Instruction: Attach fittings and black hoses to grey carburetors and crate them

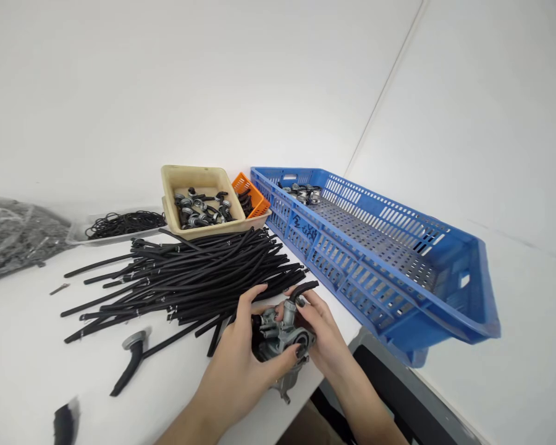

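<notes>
A grey metal carburetor is held between my two hands over the table's front edge. My left hand wraps its near side, with the thumb across the body. On the far side, the fingers of my right hand close around the upper part, by the round cap. A bent black rubber sleeve sticks up from that cap, and my right thumb is against its base. Some of the right fingers are hidden behind the metal. To the left lies a loose metal cap with a black rubber sleeve.
Black hoses lie piled beyond my hands. Behind them stand a cream tray of caps, an orange basket and a shallow tray of black rings. A long blue crate at right holds several carburetors. Far left is a plastic bag.
</notes>
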Tool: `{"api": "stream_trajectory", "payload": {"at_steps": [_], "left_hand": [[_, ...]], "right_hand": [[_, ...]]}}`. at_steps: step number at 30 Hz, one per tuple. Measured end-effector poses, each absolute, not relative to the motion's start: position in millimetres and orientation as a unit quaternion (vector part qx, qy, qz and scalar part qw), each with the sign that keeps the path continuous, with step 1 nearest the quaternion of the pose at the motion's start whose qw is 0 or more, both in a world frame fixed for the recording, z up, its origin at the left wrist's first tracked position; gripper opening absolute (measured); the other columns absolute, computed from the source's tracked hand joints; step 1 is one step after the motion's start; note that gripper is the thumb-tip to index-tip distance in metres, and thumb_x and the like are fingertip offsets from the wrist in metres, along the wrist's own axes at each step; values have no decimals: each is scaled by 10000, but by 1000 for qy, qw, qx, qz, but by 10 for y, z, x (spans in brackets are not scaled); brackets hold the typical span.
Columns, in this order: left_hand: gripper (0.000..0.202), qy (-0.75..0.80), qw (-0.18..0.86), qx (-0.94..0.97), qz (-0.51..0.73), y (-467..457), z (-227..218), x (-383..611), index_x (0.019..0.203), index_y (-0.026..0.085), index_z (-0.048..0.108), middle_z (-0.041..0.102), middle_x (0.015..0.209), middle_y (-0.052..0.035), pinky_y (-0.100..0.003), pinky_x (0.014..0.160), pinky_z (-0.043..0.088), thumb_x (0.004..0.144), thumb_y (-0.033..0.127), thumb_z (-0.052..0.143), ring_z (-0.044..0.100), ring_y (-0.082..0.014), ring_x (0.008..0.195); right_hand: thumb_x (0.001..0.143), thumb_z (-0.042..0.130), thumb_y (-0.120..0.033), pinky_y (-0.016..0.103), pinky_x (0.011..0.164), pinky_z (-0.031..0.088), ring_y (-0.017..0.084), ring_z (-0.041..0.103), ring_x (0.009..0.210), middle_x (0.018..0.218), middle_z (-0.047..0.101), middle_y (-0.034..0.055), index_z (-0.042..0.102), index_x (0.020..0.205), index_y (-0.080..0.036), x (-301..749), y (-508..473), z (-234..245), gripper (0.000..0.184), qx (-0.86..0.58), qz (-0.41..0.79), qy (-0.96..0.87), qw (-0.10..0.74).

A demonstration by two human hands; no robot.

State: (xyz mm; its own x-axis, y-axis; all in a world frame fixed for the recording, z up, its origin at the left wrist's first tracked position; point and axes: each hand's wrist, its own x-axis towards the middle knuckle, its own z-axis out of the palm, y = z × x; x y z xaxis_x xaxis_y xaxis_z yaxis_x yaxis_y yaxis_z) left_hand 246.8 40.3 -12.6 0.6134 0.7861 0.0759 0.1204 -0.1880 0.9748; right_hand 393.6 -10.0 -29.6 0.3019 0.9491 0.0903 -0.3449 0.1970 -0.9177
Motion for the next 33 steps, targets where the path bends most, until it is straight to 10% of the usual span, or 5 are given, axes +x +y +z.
{"api": "stream_trajectory", "payload": {"at_steps": [33], "left_hand": [[731,311,538,727,292,417,-137,2451,1360,251,352,695,1162,-75,-396,935,524,719,275,701,685,-252,1027]], "right_hand": [[752,786,-483,267,634,484,167,655,650,710,702,18,635,1105,-195,3984,-97,-312,480,-417,494,-359,673]]}}
